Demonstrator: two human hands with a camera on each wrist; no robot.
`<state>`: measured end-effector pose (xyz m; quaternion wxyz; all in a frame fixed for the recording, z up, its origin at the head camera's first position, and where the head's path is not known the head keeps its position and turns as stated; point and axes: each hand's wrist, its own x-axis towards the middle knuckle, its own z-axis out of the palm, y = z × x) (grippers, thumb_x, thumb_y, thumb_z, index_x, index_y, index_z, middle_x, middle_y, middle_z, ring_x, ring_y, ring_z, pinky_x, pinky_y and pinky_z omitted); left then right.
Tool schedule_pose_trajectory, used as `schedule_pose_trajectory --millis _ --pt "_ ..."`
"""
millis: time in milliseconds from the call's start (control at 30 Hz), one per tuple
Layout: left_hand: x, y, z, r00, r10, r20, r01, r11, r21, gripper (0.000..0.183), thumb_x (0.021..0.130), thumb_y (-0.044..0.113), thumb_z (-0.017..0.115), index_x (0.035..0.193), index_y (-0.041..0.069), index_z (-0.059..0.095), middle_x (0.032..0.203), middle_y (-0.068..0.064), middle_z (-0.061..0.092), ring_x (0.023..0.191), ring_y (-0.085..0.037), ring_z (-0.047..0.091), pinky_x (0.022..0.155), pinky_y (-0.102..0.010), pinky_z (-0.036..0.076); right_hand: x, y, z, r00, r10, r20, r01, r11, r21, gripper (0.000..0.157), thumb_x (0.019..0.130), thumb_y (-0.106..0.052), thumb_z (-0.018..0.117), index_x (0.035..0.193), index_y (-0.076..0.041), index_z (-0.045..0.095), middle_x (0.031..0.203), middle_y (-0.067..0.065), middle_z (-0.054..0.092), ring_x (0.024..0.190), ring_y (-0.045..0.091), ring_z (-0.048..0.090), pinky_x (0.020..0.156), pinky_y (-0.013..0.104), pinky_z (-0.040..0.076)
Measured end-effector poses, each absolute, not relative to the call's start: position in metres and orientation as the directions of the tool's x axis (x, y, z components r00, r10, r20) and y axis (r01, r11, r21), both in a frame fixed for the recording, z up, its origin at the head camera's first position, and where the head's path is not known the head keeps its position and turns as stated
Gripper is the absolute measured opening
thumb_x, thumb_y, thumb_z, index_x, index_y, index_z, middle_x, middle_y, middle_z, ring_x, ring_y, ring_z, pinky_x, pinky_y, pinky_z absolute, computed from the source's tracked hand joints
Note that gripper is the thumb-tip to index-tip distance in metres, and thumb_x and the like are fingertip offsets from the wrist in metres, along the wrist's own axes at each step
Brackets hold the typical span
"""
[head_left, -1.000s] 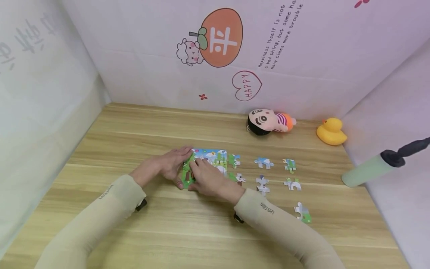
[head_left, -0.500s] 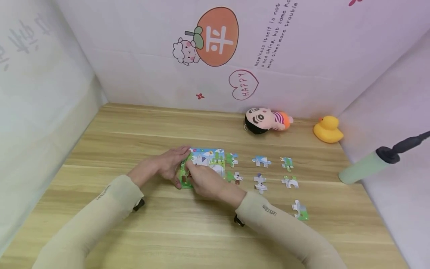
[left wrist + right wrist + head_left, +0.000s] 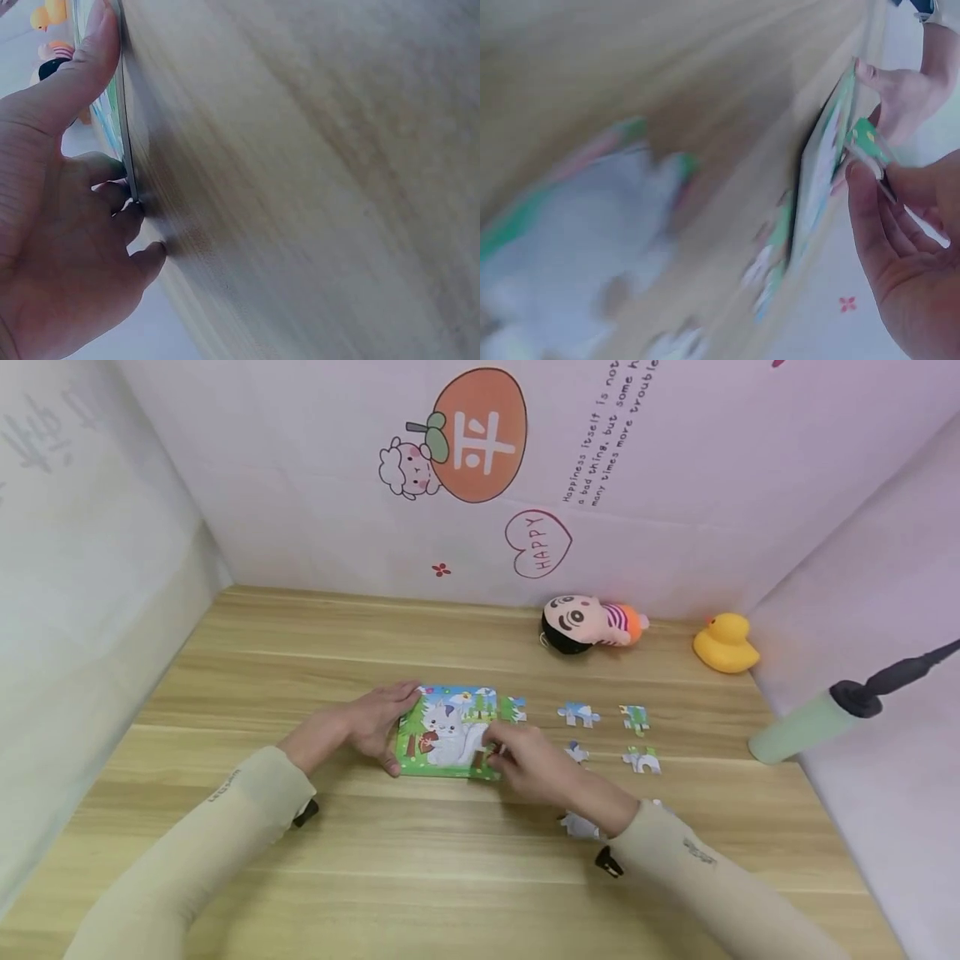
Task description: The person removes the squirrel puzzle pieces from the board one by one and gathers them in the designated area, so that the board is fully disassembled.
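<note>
A jigsaw puzzle board (image 3: 446,739) with a grey squirrel picture lies on the wooden table. My left hand (image 3: 375,722) holds its left side, fingers at the far corner and thumb at the near one. In the left wrist view the fingers of my left hand (image 3: 82,202) bend against the board's edge. Over the board's lower right part, my right hand (image 3: 528,764) pinches a puzzle piece (image 3: 868,139), green with yellow spots. Curled fingers partly cover that piece.
Loose puzzle pieces lie right of the board, among them a blue one (image 3: 577,714), a green one (image 3: 634,718) and a grey one (image 3: 581,825) by the right forearm. Behind stand a doll (image 3: 588,625), a yellow duck (image 3: 726,643) and a pale green cylinder (image 3: 806,727).
My right hand has moved right from the board's left part to its right edge, uncovering the squirrel picture. The left hand stays at the left side. The head view has shifted slightly.
</note>
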<state>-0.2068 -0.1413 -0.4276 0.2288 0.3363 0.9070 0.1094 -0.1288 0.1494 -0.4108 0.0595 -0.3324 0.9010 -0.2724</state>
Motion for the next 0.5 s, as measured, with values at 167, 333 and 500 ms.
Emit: schedule_pose_trajectory --millis 167,333,500 --pt "-0.207 -0.143 -0.427 -0.673 0.652 -0.349 0.557 0.757 0.343 0.137 0.069 0.049 0.094 0.163 -0.008 0.013 0.174 -0.028 0.003 0.163 -0.045 0.007 0.134 -0.059 0.013 -0.118 0.175 -0.414 -0.759 -0.651 0.018 -0.553 0.629 -0.546 0.013 0.097 -0.004 0.07 0.109 -0.009 0.071 0.096 0.002 0.073 0.085 0.007 0.067 0.071 0.017 0.057" --pt "-0.208 -0.143 -0.425 -0.676 0.65 -0.347 0.551 0.759 0.348 0.137 0.069 0.049 0.094 0.163 -0.007 0.012 0.175 -0.026 0.001 0.164 -0.044 0.006 0.134 -0.059 0.012 -0.112 0.189 -0.423 -0.763 -0.646 0.001 -0.55 0.648 -0.526 0.014 0.094 -0.004 0.073 0.107 -0.011 0.073 0.092 -0.003 0.07 0.083 0.003 0.062 0.07 0.018 0.055" --pt "-0.207 -0.143 -0.426 -0.677 0.642 -0.359 0.541 0.765 0.349 0.138 0.068 0.049 0.094 0.163 -0.007 0.012 0.175 -0.026 0.001 0.164 -0.043 0.005 0.134 -0.059 0.012 -0.107 0.193 -0.429 -0.761 -0.646 -0.05 -0.521 0.656 -0.547 0.014 0.094 -0.004 0.074 0.105 -0.013 0.073 0.088 -0.006 0.069 0.075 0.0 0.058 0.065 0.018 0.052"
